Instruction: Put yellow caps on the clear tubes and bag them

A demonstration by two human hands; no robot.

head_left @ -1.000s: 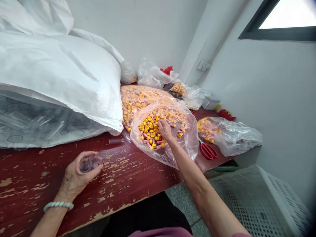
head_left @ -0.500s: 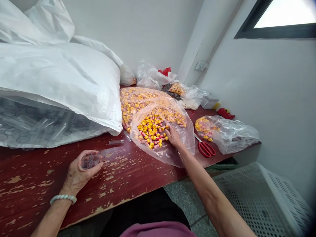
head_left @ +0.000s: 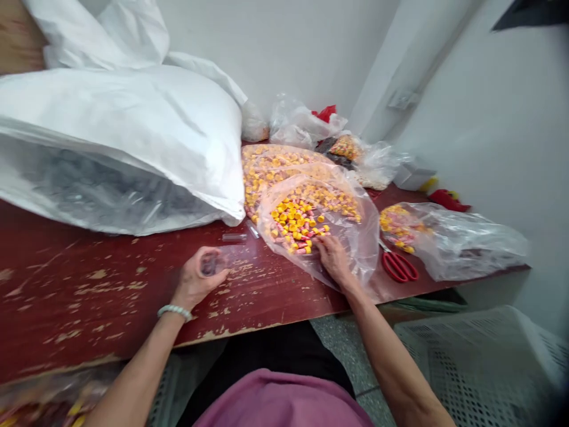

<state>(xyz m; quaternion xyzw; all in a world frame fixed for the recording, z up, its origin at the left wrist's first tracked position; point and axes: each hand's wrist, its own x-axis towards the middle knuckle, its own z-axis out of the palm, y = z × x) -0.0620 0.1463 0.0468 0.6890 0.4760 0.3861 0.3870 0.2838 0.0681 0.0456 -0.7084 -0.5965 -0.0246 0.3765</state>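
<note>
My left hand (head_left: pixel 197 281) rests on the worn red table (head_left: pixel 89 284) and grips a bunch of clear plastic tubes (head_left: pixel 210 264), their open ends facing up. My right hand (head_left: pixel 334 258) lies inside the mouth of an open clear bag (head_left: pixel 355 237), fingers closed at the near edge of a heap of yellow caps and red-white pieces (head_left: pixel 297 222). What the fingers pinch is hidden. A loose clear tube (head_left: pixel 234 238) lies on the table between the hands.
A big white sack (head_left: pixel 133 130) over a clear bag of tubes (head_left: pixel 98 196) fills the left. More bags of caps (head_left: pixel 275 166) sit behind. Red scissors (head_left: pixel 399 265) and another bag (head_left: pixel 462 237) lie right. A white perforated crate (head_left: pixel 480 362) stands on the floor.
My right hand has drawn back from the middle of the heap to the bag's near edge. The view has shifted back and left; the left hand still holds the tubes.
</note>
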